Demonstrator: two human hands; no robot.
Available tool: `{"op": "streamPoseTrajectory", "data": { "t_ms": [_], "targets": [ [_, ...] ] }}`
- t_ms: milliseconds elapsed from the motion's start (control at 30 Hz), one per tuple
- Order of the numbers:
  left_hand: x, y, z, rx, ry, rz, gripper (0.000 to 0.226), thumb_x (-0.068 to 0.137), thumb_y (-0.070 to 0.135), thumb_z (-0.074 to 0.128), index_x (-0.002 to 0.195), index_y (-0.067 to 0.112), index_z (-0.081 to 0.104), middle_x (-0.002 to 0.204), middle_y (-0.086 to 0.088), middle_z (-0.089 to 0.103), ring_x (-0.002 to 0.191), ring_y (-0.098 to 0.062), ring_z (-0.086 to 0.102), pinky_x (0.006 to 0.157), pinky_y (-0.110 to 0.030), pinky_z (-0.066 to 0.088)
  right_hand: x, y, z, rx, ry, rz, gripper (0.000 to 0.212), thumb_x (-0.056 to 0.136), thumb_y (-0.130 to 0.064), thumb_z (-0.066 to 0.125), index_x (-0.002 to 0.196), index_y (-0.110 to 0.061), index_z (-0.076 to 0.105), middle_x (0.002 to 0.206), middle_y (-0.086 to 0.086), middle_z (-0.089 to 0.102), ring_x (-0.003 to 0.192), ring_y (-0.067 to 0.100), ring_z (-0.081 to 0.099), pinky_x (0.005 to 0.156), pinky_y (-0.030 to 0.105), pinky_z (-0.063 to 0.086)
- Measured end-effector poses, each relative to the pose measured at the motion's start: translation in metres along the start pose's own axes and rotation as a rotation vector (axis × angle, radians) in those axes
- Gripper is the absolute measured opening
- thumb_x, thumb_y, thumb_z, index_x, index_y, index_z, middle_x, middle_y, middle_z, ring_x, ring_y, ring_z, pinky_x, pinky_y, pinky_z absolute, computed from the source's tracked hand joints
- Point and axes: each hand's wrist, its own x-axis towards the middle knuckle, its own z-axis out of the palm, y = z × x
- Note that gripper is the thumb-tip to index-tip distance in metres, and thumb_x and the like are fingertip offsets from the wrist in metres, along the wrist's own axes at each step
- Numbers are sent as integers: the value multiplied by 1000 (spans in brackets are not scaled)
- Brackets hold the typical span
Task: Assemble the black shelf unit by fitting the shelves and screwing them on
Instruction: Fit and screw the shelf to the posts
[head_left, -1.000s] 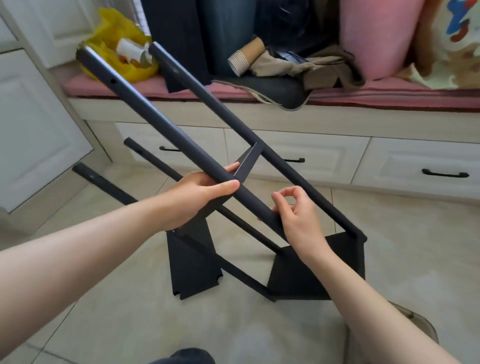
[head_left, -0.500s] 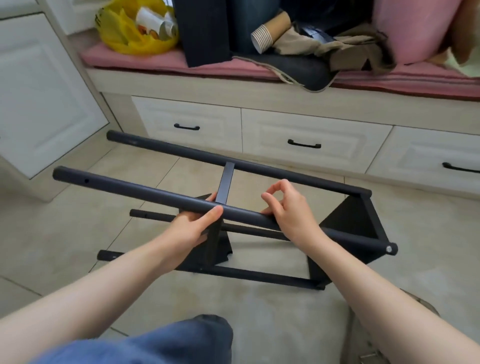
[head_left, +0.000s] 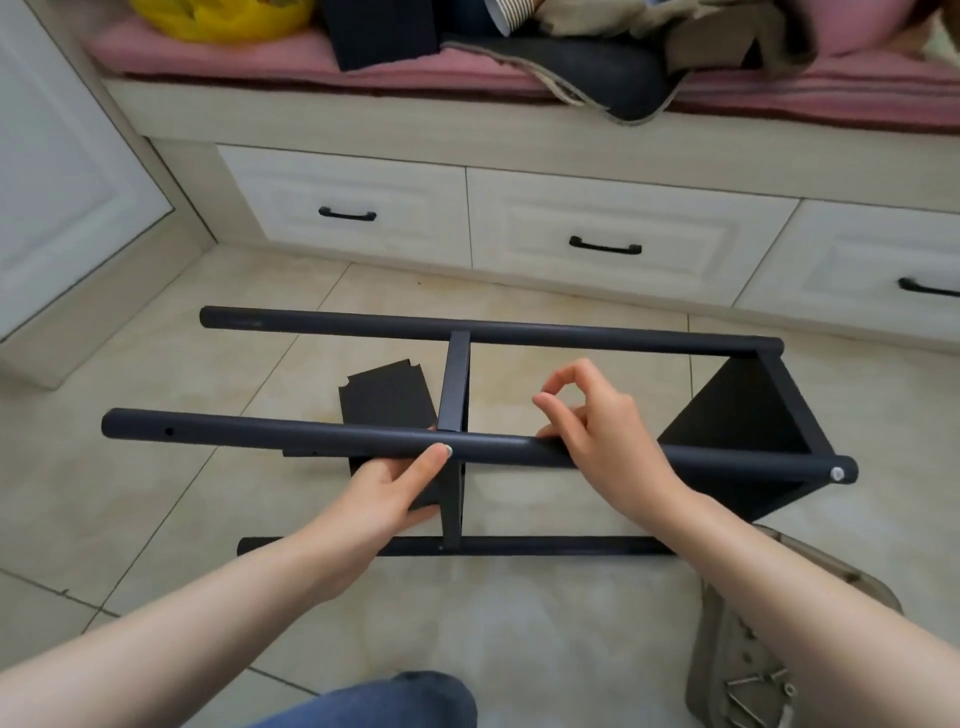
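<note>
The black shelf unit (head_left: 597, 336) is laid on its side on the tiled floor (head_left: 519, 623). Its near pole (head_left: 260, 434) is gripped by the left hand (head_left: 395, 493), thumb on top, fingers beneath. The right hand (head_left: 602, 426) is rested on the same pole, thumb and forefinger curled toward each other; whether a screw is pinched cannot be told. The middle shelf (head_left: 387, 397) is seen tilted and is possibly unseated. If the pole is twisted or released, the shelf is likely to slip out and its fixing points to be misaligned.
</note>
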Motion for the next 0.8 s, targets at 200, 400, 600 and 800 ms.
{"op": "streamPoseTrajectory", "data": {
  "t_ms": [200, 400, 600, 800],
  "targets": [
    [-5, 14, 0, 412, 29, -105, 53, 95, 63, 47, 115, 19, 68, 115, 10, 71, 114, -10, 65, 96, -34, 57, -3, -1, -1, -30, -14, 1, 13, 97, -38, 53, 103, -27, 49, 74, 1, 74, 74, 8, 71, 79, 43, 59],
    [-24, 54, 9, 1063, 37, -51, 62, 100, 62, 40, 79, 13, 71, 74, 5, 71, 65, -19, 71, 60, -35, 62, -12, -1, -3, -24, -43, 48, 12, 97, -38, 53, 101, -28, 49, 72, -1, 74, 74, 11, 71, 81, 44, 58],
    [-29, 61, 3, 1771, 164, 981, 43, 75, 47, 84, 64, 14, 57, 56, -1, 55, 50, -27, 57, 46, -25, 33, -20, -3, 1, -8, -49, 80, 11, 98, -37, 55, 99, -28, 49, 70, -2, 73, 73, 13, 71, 79, 46, 58],
    [-16, 42, -24, 1539, -123, 430, 48, 80, 79, 19, 87, 36, 39, 87, 14, 52, 80, -8, 51, 63, -25, 38, -32, -3, 5, -32, -93, 23, 11, 97, -39, 54, 99, -30, 48, 69, 6, 72, 72, 21, 70, 76, 49, 57]
  ]
}}
